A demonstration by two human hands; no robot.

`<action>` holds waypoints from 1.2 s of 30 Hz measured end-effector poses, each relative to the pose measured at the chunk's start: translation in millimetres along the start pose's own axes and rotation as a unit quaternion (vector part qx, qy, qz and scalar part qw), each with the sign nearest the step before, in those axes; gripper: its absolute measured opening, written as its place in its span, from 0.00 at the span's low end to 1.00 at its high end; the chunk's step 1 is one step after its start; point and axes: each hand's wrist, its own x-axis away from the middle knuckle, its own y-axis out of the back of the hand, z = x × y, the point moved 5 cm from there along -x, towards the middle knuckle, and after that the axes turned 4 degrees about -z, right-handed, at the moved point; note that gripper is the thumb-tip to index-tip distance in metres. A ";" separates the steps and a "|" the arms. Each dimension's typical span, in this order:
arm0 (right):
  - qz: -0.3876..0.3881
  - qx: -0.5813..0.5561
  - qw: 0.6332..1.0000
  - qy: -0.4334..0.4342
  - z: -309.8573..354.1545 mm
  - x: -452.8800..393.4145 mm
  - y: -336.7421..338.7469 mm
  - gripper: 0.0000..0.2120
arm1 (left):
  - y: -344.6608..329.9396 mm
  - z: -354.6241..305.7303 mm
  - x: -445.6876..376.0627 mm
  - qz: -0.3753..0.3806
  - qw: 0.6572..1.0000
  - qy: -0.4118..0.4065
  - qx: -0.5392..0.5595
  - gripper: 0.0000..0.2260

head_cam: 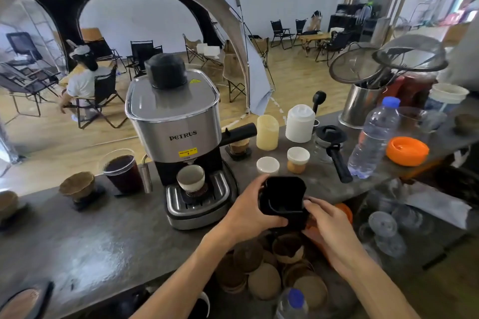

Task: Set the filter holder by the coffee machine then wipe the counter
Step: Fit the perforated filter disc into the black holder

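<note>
Both forearms reach in from the bottom of the frame, and the hands meet on a black container (282, 195) held over the bench (108, 235) at lower centre. Left hand (250, 206) has its fingers wrapped round the container's left wall; right hand (325, 217) pinches the right edge with its fingers curled in. Is this the filter holder? Hard to call: it looks like a squarish black cup, open side to the camera, just right of the coffee machine (178, 122). Another black-handled piece (337, 160) lies further right by the water bottle (374, 137). Brown cups (261, 267) crowd below the hands. To do this well, I'd keep it level, lower it onto bare bench beside the machine's base, clear of the small lidded pots (268, 165).
</note>
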 end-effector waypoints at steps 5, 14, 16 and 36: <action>0.037 0.010 0.999 0.015 12.4 35.8 -19.6 0.12 | 29.8 -7.7 53.0 -0.090 0.995 -0.040 -0.017 0.43; 0.177 0.070 0.981 0.047 6.8 128.3 -152.9 0.12 | 149.1 39.6 178.1 -0.194 0.980 -0.050 0.005 0.46; 0.213 0.081 0.973 0.046 -6.4 151.0 -200.5 0.13 | 186.4 64.6 215.3 -0.221 0.975 -0.037 0.004 0.46; 0.304 0.131 0.941 0.063 -154.9 359.7 -628.5 0.14 | 487.0 269.8 488.7 -0.485 0.866 0.095 -0.078 0.37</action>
